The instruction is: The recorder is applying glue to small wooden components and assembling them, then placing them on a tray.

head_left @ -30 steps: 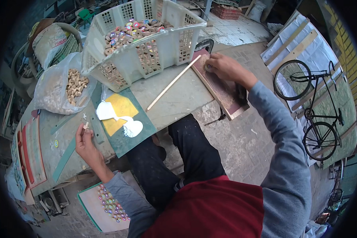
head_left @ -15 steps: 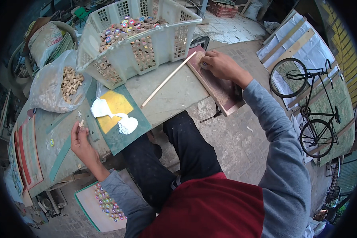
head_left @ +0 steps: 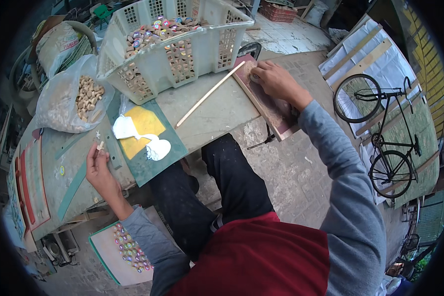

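My left hand (head_left: 103, 172) is over the left part of the worktable, its fingertips pinched round a small pale wooden peg (head_left: 100, 146). Out to the right, my right hand (head_left: 279, 83) grips a small round disc (head_left: 254, 77), mostly covered by my fingers. That disc is at the far end of a shallow wooden tray (head_left: 265, 109) with a dark reddish bottom and sawdust-like material in it. Between my hands lies a green board (head_left: 170, 157) bearing a yellow sheet (head_left: 145, 121) and white paste (head_left: 158, 150). A thin wooden stick (head_left: 204, 98) leans its far end on the tray's rim.
A white plastic crate (head_left: 158, 81) of wooden discs with coloured tops stands at the back. Left of it, a clear bag (head_left: 59, 106) holds small wooden pieces. Below the table, a board (head_left: 108, 251) carries several decorated discs. A black bicycle (head_left: 387, 128) appears at right.
The whole view has shifted slightly. My right hand has moved a little within the tray, still gripping the disc. My left hand keeps its hold on the peg.
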`<state>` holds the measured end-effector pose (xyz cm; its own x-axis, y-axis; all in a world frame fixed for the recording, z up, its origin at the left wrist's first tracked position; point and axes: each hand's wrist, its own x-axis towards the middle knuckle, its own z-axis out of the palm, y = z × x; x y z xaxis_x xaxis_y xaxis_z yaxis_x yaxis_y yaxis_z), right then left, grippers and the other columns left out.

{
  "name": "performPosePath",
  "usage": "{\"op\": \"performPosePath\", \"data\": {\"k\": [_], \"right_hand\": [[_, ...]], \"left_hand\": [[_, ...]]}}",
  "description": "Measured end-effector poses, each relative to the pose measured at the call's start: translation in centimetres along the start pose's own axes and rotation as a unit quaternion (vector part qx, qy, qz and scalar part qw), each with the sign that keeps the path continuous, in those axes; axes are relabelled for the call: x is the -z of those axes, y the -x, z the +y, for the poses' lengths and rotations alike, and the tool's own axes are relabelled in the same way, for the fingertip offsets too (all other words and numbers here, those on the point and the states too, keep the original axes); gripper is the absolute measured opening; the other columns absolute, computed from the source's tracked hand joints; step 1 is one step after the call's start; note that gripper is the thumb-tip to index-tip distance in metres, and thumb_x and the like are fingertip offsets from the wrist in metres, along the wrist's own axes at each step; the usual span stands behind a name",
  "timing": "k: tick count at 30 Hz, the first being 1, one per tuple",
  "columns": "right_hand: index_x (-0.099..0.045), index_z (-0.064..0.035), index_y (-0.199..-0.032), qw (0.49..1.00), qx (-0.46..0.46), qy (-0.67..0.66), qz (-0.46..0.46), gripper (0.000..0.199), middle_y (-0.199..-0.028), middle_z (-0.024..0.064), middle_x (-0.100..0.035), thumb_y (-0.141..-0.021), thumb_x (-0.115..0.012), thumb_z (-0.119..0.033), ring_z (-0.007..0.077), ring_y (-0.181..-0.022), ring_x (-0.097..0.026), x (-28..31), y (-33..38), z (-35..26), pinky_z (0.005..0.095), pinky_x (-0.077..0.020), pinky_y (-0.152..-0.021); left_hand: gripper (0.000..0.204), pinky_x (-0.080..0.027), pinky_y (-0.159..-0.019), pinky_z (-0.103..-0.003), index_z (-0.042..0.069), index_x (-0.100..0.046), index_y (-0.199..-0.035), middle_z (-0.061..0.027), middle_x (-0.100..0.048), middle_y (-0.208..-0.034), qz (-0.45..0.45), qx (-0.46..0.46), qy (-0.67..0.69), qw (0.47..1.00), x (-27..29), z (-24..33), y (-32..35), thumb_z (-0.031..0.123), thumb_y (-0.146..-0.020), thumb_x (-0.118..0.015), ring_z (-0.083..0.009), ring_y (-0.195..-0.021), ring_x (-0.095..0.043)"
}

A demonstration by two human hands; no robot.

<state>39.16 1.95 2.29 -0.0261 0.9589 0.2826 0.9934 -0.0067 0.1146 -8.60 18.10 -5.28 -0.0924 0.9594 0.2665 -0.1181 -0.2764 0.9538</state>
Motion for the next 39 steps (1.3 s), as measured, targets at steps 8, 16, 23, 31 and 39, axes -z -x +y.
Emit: {"op": "performPosePath", "data": {"k": [8, 16, 23, 31, 39], "right_hand": [[-0.065, -0.0084, -0.104, 0.997, -0.057, -0.004, -0.054, 0.021, -0.1, 0.0102, -0.059, -0.086, -0.058, -0.016, 0.0283, -0.101, -0.057, 2.1, 5.4, -2.6, 0.0407, -0.0451, -0.087], [-0.065, -0.0092, -0.104, 0.999, -0.033, -0.023, -0.03, 0.019, -0.103, 0.0081, -0.06, -0.09, -0.056, -0.019, 0.0288, -0.101, -0.056, 1.4, 2.7, -2.6, 0.0412, -0.0436, -0.086], [-0.066, -0.0085, -0.103, 0.997, -0.072, 0.012, -0.022, 0.02, -0.103, 0.009, -0.06, -0.087, -0.059, -0.019, 0.0286, -0.102, -0.056, 1.3, 3.8, -2.8, 0.0412, -0.0441, -0.088], [-0.066, -0.0084, -0.102, 0.999, -0.031, -0.016, -0.012, 0.019, -0.102, 0.0092, -0.06, -0.087, -0.059, -0.018, 0.0286, -0.1, -0.056, 1.8, 4.1, -2.4, 0.0403, -0.0444, -0.087], [-0.064, -0.0065, -0.097, 0.999, -0.04, 0.009, 0.03, 0.016, -0.099, 0.0105, -0.061, -0.09, -0.056, -0.017, 0.0308, -0.101, -0.055, 0.6, 0.9, -0.9, 0.043, -0.0434, -0.088]], "left_hand": [[0.03, -0.047, -0.079, -0.023, -0.004, -0.062, -0.121, -0.007, -0.064, -0.104, -0.008, 0.001, -0.002, 1.0, -0.1, 0.4, -0.2, 0.002, -0.093, -0.057, -0.0103, -0.088, -0.058], [0.029, -0.047, -0.078, -0.022, -0.004, -0.062, -0.121, -0.0068, -0.065, -0.102, 0.016, -0.001, -0.01, 1.0, 0.1, 0.8, 0.6, 0.003, -0.093, -0.058, -0.0092, -0.086, -0.057], [0.029, -0.047, -0.079, -0.023, -0.004, -0.062, -0.121, -0.0079, -0.066, -0.105, -0.008, -0.005, -0.018, 1.0, -0.2, 0.8, 0.2, 0.002, -0.093, -0.058, -0.0099, -0.087, -0.058], [0.029, -0.048, -0.079, -0.022, -0.004, -0.063, -0.122, -0.0069, -0.063, -0.108, 0.004, -0.004, -0.009, 1.0, 0.2, 0.3, 0.3, 0.003, -0.094, -0.057, -0.0087, -0.085, -0.056], [0.029, -0.047, -0.075, -0.021, -0.003, -0.063, -0.121, -0.0052, -0.064, -0.103, 0.006, -0.002, -0.012, 1.0, -0.6, 1.2, 0.3, 0.004, -0.093, -0.058, -0.008, -0.083, -0.056]]}}
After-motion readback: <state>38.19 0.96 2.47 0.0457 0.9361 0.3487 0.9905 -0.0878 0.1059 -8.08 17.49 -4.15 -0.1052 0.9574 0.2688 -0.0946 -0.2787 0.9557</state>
